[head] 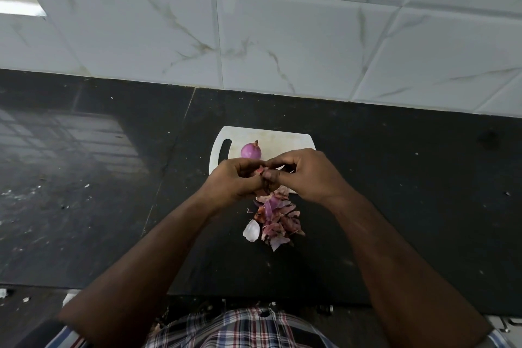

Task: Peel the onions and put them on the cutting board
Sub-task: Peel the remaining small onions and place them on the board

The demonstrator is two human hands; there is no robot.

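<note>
Right, here I am at the black counter [113, 206], both hands brought together just below the middle of the frame, over the near edge of the white cutting board [282, 140]. My left hand [234, 181] is curled round the onion in my hands [261, 171]; only a scrap of reddish skin shows between my fingers, so most of it is hidden and I cannot tell how much is already bare. My right hand [305, 175] comes in from the right side, fingers bent, thumb and fingertips pinching at that same bit of skin right where the two hands meet. Neither hand is loose; both are closed tight on the onion. Just above my left knuckles, on the left part of the board beside its handle slot, sits a peeled onion [250, 150], purple and glossy, with a short stalk poking up, apart from my hands. Below my hands, towards the bottom centre of the frame, a heap of onion peels [278, 220] lies on the counter, pink and purple flakes, its upper end touching the board's near edge, with one pale whitish piece at the heap's lower left. A white marbled tile wall [282, 22] fills the top of the frame, and my checked shirt [240, 328] shows at the bottom edge.
</note>
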